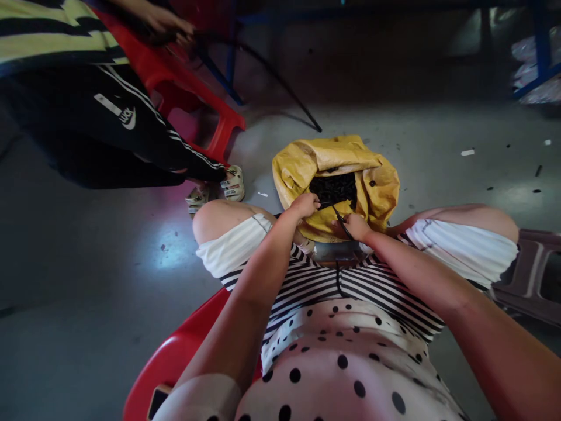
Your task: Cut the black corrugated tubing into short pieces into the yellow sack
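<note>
A yellow woven sack [337, 153] stands on the floor between my knees, its mouth open on many small black pieces [333, 190]. My left hand [305, 206] is closed at the sack's left edge, pinching a small dark piece that points right. My right hand [356, 225] is closed around a dark, slim cutting tool [342, 223], whose tip points up and left over the sack's near edge. The tool's tip lies close to the end of the piece from my left hand; whether they touch is too small to tell.
At the upper left a person in black trousers [127, 128] stands by a red stool [210, 111], one hand on a long black tube [280, 76]. A grey stool [526, 272] is at the right. Small scraps lie on the floor.
</note>
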A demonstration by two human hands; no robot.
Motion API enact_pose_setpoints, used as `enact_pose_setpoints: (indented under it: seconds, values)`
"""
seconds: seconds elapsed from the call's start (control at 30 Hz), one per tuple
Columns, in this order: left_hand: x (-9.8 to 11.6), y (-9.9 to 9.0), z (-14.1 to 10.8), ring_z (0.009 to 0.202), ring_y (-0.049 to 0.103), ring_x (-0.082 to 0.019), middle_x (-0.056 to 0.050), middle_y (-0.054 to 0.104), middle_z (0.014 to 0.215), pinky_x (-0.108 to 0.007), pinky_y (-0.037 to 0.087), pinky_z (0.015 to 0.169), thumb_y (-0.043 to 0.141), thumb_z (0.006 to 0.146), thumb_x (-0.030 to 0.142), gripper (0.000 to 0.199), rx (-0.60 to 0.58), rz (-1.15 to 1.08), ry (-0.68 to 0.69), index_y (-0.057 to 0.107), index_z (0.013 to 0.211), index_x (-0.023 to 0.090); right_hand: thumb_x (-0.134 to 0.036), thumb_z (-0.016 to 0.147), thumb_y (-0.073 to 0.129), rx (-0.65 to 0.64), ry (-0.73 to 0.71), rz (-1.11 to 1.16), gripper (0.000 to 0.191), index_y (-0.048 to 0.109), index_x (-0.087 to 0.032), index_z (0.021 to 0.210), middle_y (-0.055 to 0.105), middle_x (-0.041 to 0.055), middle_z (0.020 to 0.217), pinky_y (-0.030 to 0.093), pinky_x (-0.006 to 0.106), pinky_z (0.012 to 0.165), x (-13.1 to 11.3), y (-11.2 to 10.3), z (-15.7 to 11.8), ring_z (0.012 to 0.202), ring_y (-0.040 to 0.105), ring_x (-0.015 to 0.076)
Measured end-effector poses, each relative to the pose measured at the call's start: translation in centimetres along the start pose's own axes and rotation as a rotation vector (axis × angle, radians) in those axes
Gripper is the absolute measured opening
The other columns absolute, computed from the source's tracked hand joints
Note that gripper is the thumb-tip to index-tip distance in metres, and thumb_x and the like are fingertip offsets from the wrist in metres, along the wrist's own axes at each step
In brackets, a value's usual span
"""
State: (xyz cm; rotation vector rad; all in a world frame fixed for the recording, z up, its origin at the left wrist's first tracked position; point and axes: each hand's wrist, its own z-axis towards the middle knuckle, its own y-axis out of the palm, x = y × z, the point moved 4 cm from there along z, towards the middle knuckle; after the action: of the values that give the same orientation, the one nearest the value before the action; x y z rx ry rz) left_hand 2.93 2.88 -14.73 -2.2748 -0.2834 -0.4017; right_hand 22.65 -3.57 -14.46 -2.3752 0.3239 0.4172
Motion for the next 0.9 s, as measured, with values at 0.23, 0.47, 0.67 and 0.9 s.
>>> enact_pose_setpoints:
  seconds: [0.23, 0.47, 0.67, 0.9]
  values:
    - [-0.4, -0.6, 0.1, 0.109, 0.072, -0.022, -0.008, 0.079, 0.12, -0.029, 0.054, 0.092, 0.064, 0.098, 0.032, 0.026, 0.077, -0.007, -0.075, 0.077, 0.118, 0.024, -0.081, 0.093, 0.052, 0.044, 0.002, 0.122, 0.07, 0.078, -0.017, 0.099, 0.078, 0.0113, 0.093, 0.042, 0.027, 0.067, 1.0, 0.1, 0.7, 0.089, 0.073, 0.0244]
    - [0.3, -0.9, -0.1, 0.116, 0.07, -0.023, -0.01, 0.077, 0.127, -0.03, 0.053, 0.099, 0.061, 0.101, 0.03, 0.029, 0.11, -0.095, -0.019, 0.076, 0.124, 0.021, -0.083, 0.094, 0.049, -0.065, -0.011, 0.189, 0.076, 0.073, -0.015, 0.118, 0.076, 0.0156, 0.116, 0.049, 0.03, 0.082, 0.8, 0.7, 0.6, 0.106, 0.072, 0.0289]
    - [1.5, -0.1, -0.3, 0.113, 0.072, -0.022, -0.009, 0.078, 0.124, -0.029, 0.054, 0.098, 0.061, 0.1, 0.026, 0.029, 0.075, -0.136, 0.07, 0.076, 0.124, 0.018, -0.081, 0.098, 0.044, -0.061, -0.033, 0.24, 0.076, 0.072, -0.015, 0.122, 0.077, 0.0149, 0.116, 0.05, 0.03, 0.085, 0.6, 0.8, 0.8, 0.106, 0.072, 0.0279]
    - [1.5, 0.3, -0.2, 0.113, 0.072, -0.022, -0.009, 0.079, 0.124, -0.029, 0.053, 0.1, 0.062, 0.099, 0.024, 0.032, 0.01, -0.153, 0.082, 0.075, 0.128, 0.019, -0.079, 0.098, 0.045, -0.004, -0.003, 0.105, 0.073, 0.078, -0.015, 0.11, 0.079, 0.0172, 0.107, 0.046, 0.03, 0.076, 0.1, 0.3, 0.3, 0.103, 0.073, 0.03]
